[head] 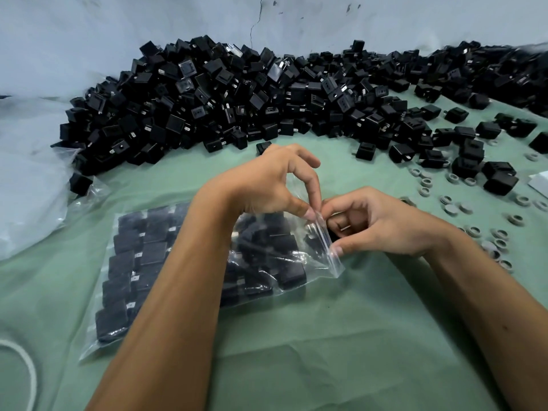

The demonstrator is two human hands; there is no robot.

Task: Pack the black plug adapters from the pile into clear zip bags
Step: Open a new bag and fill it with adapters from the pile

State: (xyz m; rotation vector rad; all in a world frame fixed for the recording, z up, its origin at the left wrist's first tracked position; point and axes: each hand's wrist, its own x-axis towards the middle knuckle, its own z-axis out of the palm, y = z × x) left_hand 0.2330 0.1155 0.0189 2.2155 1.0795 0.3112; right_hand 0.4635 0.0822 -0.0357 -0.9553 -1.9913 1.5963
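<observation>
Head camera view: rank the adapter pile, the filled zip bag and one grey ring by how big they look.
1. adapter pile
2. filled zip bag, though it lies nearer the camera
3. grey ring, by far the smallest

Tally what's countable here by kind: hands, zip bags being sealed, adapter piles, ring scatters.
Hands: 2, the left hand and the right hand
Filled zip bag, pinched at its top by both hands: 1
Pile of black plug adapters: 1, pieces too many to count
Scatter of grey rings: 1
Total: 5
</observation>
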